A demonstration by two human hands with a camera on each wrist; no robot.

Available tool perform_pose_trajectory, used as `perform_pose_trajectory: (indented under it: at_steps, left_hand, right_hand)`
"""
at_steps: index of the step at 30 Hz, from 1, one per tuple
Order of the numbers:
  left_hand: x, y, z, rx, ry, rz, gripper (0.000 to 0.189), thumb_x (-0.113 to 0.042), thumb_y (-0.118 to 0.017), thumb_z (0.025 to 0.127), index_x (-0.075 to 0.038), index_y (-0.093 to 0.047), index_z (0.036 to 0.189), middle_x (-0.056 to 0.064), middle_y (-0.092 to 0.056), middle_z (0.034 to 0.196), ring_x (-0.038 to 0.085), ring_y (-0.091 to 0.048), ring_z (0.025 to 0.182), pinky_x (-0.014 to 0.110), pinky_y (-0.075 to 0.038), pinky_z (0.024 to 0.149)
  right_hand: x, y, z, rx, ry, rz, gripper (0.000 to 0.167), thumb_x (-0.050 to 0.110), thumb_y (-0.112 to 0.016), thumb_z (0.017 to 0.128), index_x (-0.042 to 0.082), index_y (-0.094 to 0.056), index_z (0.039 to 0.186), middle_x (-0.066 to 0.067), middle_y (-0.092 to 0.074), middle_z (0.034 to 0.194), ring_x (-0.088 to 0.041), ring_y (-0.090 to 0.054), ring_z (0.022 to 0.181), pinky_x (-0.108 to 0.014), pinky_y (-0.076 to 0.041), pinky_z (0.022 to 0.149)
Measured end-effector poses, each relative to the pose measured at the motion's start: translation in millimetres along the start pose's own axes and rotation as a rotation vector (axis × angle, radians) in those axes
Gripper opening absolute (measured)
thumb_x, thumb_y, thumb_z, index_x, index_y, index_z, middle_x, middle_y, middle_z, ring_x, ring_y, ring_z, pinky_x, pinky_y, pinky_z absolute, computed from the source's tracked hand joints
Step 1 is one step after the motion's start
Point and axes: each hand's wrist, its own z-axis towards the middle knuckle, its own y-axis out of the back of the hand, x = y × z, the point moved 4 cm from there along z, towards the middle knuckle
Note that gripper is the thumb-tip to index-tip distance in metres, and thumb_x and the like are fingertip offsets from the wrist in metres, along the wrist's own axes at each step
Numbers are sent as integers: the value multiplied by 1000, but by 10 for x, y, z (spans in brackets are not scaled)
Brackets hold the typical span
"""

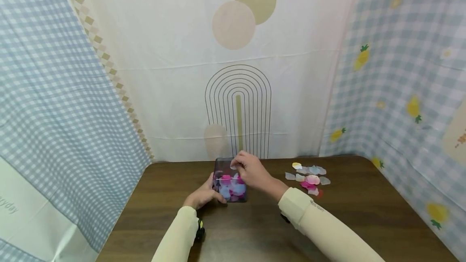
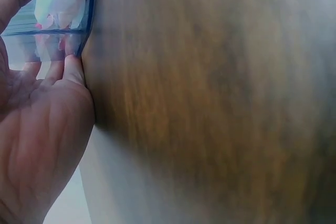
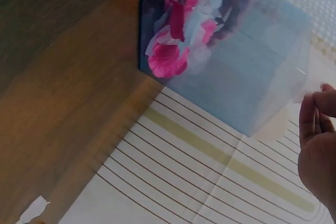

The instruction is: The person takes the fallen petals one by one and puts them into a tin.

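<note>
A clear, bluish plastic box (image 1: pixel 223 166) stands on the table, its lower part filled with pink, white and pale blue fake petals (image 3: pixel 167 60). My left hand (image 1: pixel 204 195) holds it from the left side, thumb at the near face and fingers along the wall, as the left wrist view (image 2: pixel 42 114) shows from close by. Above the box's open top, my right hand (image 1: pixel 253 171) pinches a pale petal (image 1: pixel 233 167) between thumb and fingertips. In the right wrist view those fingertips (image 3: pixel 308 101) are right at the rim.
Loose petals (image 1: pixel 312 179) in white, pink, pale blue and yellow lie scattered on the brown wooden table (image 1: pixel 349 213), right of the box. A patterned cloth (image 1: pixel 182 104) hangs behind the table's back edge, with checked cloths at both sides.
</note>
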Motion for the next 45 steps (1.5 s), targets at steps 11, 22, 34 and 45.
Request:
perform_pose_trajectory:
  at_steps: [11,22,34,45]
  left_hand:
    - [-34,38,6,9,-19,1,112,5,-88,66,-16,-28,159,16,-57,149,25,-60,126,48,-42,118]
    - [-59,21,-16,26,11,-4,113,5,-89,66,-18,-27,158,15,-55,151,24,-59,128,47,-41,119]
    - [-64,-9,-9,18,12,3,112,6,-88,66,-17,-28,157,15,-54,152,25,-58,130,52,-37,122]
    - [-41,-4,-2,29,18,9,113,5,-89,67,-18,-26,158,15,-53,153,27,-55,133,55,-36,123]
  right_hand:
    - [-47,-251,326,247,-41,-152,20,-4,-61,98,5,-79,99,-5,-71,99,-20,-67,93,-36,-60,84]
    - [-149,-362,333,313,-68,-176,20,-7,-62,90,7,-76,89,-4,-70,93,-16,-61,82,-31,-56,75]
    - [-138,-354,305,337,-106,-218,18,-6,-65,89,5,-79,93,-6,-74,95,-19,-65,84,-36,-58,78]
    - [-155,-381,316,338,-128,-205,30,-8,-59,90,4,-83,104,-10,-80,110,-26,-73,106,-42,-62,93]
